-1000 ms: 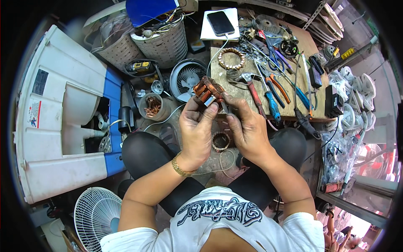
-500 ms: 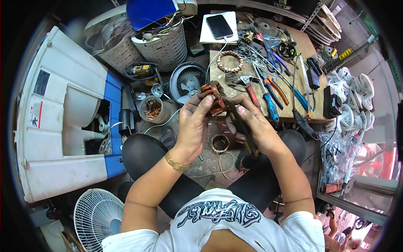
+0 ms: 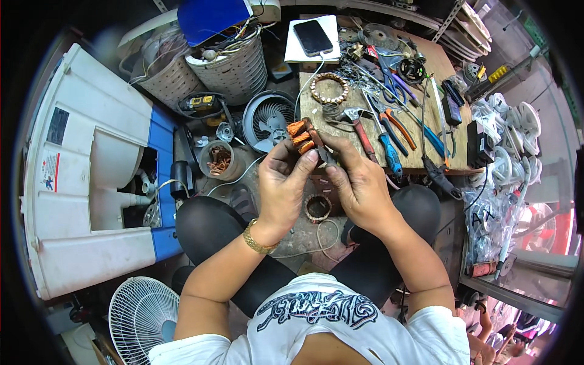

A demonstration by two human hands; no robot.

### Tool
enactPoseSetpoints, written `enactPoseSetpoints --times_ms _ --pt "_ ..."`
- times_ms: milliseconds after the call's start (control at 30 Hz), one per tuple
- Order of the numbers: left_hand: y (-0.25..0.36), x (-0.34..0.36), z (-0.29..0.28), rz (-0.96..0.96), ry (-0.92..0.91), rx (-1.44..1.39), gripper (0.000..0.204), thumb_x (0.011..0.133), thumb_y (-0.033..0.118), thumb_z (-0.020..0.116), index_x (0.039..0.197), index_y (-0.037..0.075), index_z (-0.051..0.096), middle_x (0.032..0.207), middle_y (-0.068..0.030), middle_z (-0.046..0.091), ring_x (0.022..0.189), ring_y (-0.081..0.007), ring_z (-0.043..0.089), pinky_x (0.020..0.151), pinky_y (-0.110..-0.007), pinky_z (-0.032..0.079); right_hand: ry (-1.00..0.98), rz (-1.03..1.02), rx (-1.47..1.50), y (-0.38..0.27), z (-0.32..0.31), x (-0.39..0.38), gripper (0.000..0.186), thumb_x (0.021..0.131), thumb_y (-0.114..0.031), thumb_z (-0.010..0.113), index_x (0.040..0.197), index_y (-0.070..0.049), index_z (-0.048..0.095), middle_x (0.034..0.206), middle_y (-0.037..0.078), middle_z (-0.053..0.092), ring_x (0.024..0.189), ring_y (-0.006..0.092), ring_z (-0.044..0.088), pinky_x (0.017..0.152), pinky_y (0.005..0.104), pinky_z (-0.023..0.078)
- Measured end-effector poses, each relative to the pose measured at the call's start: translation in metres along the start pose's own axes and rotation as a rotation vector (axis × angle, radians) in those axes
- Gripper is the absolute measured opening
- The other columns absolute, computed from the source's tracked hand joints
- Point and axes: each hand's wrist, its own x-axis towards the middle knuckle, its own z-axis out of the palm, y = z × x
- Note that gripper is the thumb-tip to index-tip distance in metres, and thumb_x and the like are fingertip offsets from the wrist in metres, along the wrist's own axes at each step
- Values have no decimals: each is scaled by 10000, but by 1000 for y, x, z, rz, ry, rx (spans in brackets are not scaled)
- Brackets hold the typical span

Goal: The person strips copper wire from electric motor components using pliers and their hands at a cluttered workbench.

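Observation:
My left hand (image 3: pixel 285 177) is closed on a motor stator (image 3: pixel 300 135), its bright copper windings pointing up and left, thumb pressed on the near side. Closed fingers of my right hand (image 3: pixel 360 182) grip dark-jawed pliers (image 3: pixel 326 157), whose jaws sit against the right side of the stator; their handles are hidden by the hand. Below the hands, a ring-shaped stator core (image 3: pixel 318 208) lies on the floor. On the wooden workbench just beyond, a second ring (image 3: pixel 329 89) with copper-coloured segments rests near a red-handled hammer (image 3: pixel 364 134).
Screwdrivers, scissors (image 3: pixel 395 85) and orange-handled pliers (image 3: pixel 401 129) crowd the workbench (image 3: pixel 371 159). A phone (image 3: pixel 313 38) lies on white paper. Left of my hands stand a tub of copper scraps (image 3: pixel 222 159), a fan housing (image 3: pixel 267 121) and a white-and-blue appliance casing (image 3: pixel 131 91).
The stator has turned so its copper windings face up and left. My right hand has rotated and moved in closer, bringing the plier jaws against it; the handles have dropped from sight.

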Motion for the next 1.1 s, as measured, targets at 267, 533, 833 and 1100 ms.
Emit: enactPoseSetpoints --times_ms 267,533,833,1100 --pt "-4 -2 5 101 -11 69 215 933 67 630 1132 -9 604 1022 -46 670 903 -91 625 842 -256 504 25 36 194 4 8 -2 341 947 -175 563 1263 -52 532 1151 208 626 1032 379 634 844 398 512" --pt "0 9 -9 -94 -124 -131 284 935 129 640 1193 13 610 1112 -69 677 986 -156 649 917 -307 495 -15 69 516 5 -3 3 324 999 -183 502 1274 -17 536 1111 121 643 1042 218 614 935 320 453" --pt "-4 9 -15 -218 -55 -346 282 945 149 630 1191 15 600 1092 -65 671 999 -145 636 912 -297 487 -165 99 344 8 -5 -5 341 990 -187 509 1295 -34 518 1193 180 616 1126 289 605 957 351 445" --pt "-7 6 -8 47 20 -4 210 910 90 673 1092 -5 627 1012 -58 685 913 -109 641 852 -256 495 -72 80 167 2 -3 -3 462 969 -208 526 1400 -99 400 1015 243 637 972 421 625 812 428 472"
